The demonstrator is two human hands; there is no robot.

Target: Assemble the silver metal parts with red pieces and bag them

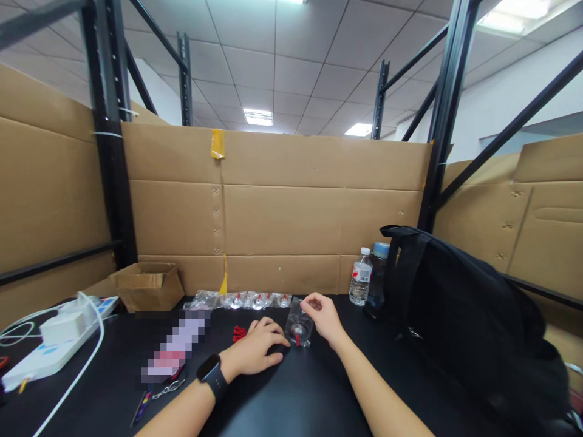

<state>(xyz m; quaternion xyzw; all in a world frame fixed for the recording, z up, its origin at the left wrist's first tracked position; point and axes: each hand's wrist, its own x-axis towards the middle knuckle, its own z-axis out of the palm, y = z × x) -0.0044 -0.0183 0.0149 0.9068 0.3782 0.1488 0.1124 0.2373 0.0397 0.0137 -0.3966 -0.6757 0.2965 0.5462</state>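
A small clear plastic bag (299, 325) is on the black table, with something round and clear and a red piece inside it. With thumb and fingers closed, my right hand (324, 318) pinches the bag's upper right edge. My left hand (259, 349) rests palm down to the left of the bag, its fingers spread and the fingertips close to the bag's lower left edge. Beside the back of my left hand lies a bundle of red cord-like pieces (238, 333), partly hidden. Behind, a row of similar clear bags (259, 300) with red pieces lies along the cardboard wall.
At the left are a brown cardboard box (148, 288), a white power strip (59, 349) with cables, and a blurred-out item (175, 346) with a keychain (168, 388). A water bottle (361, 278), a dark blue-capped bottle (378, 273) and a black backpack (469, 321) stand right.
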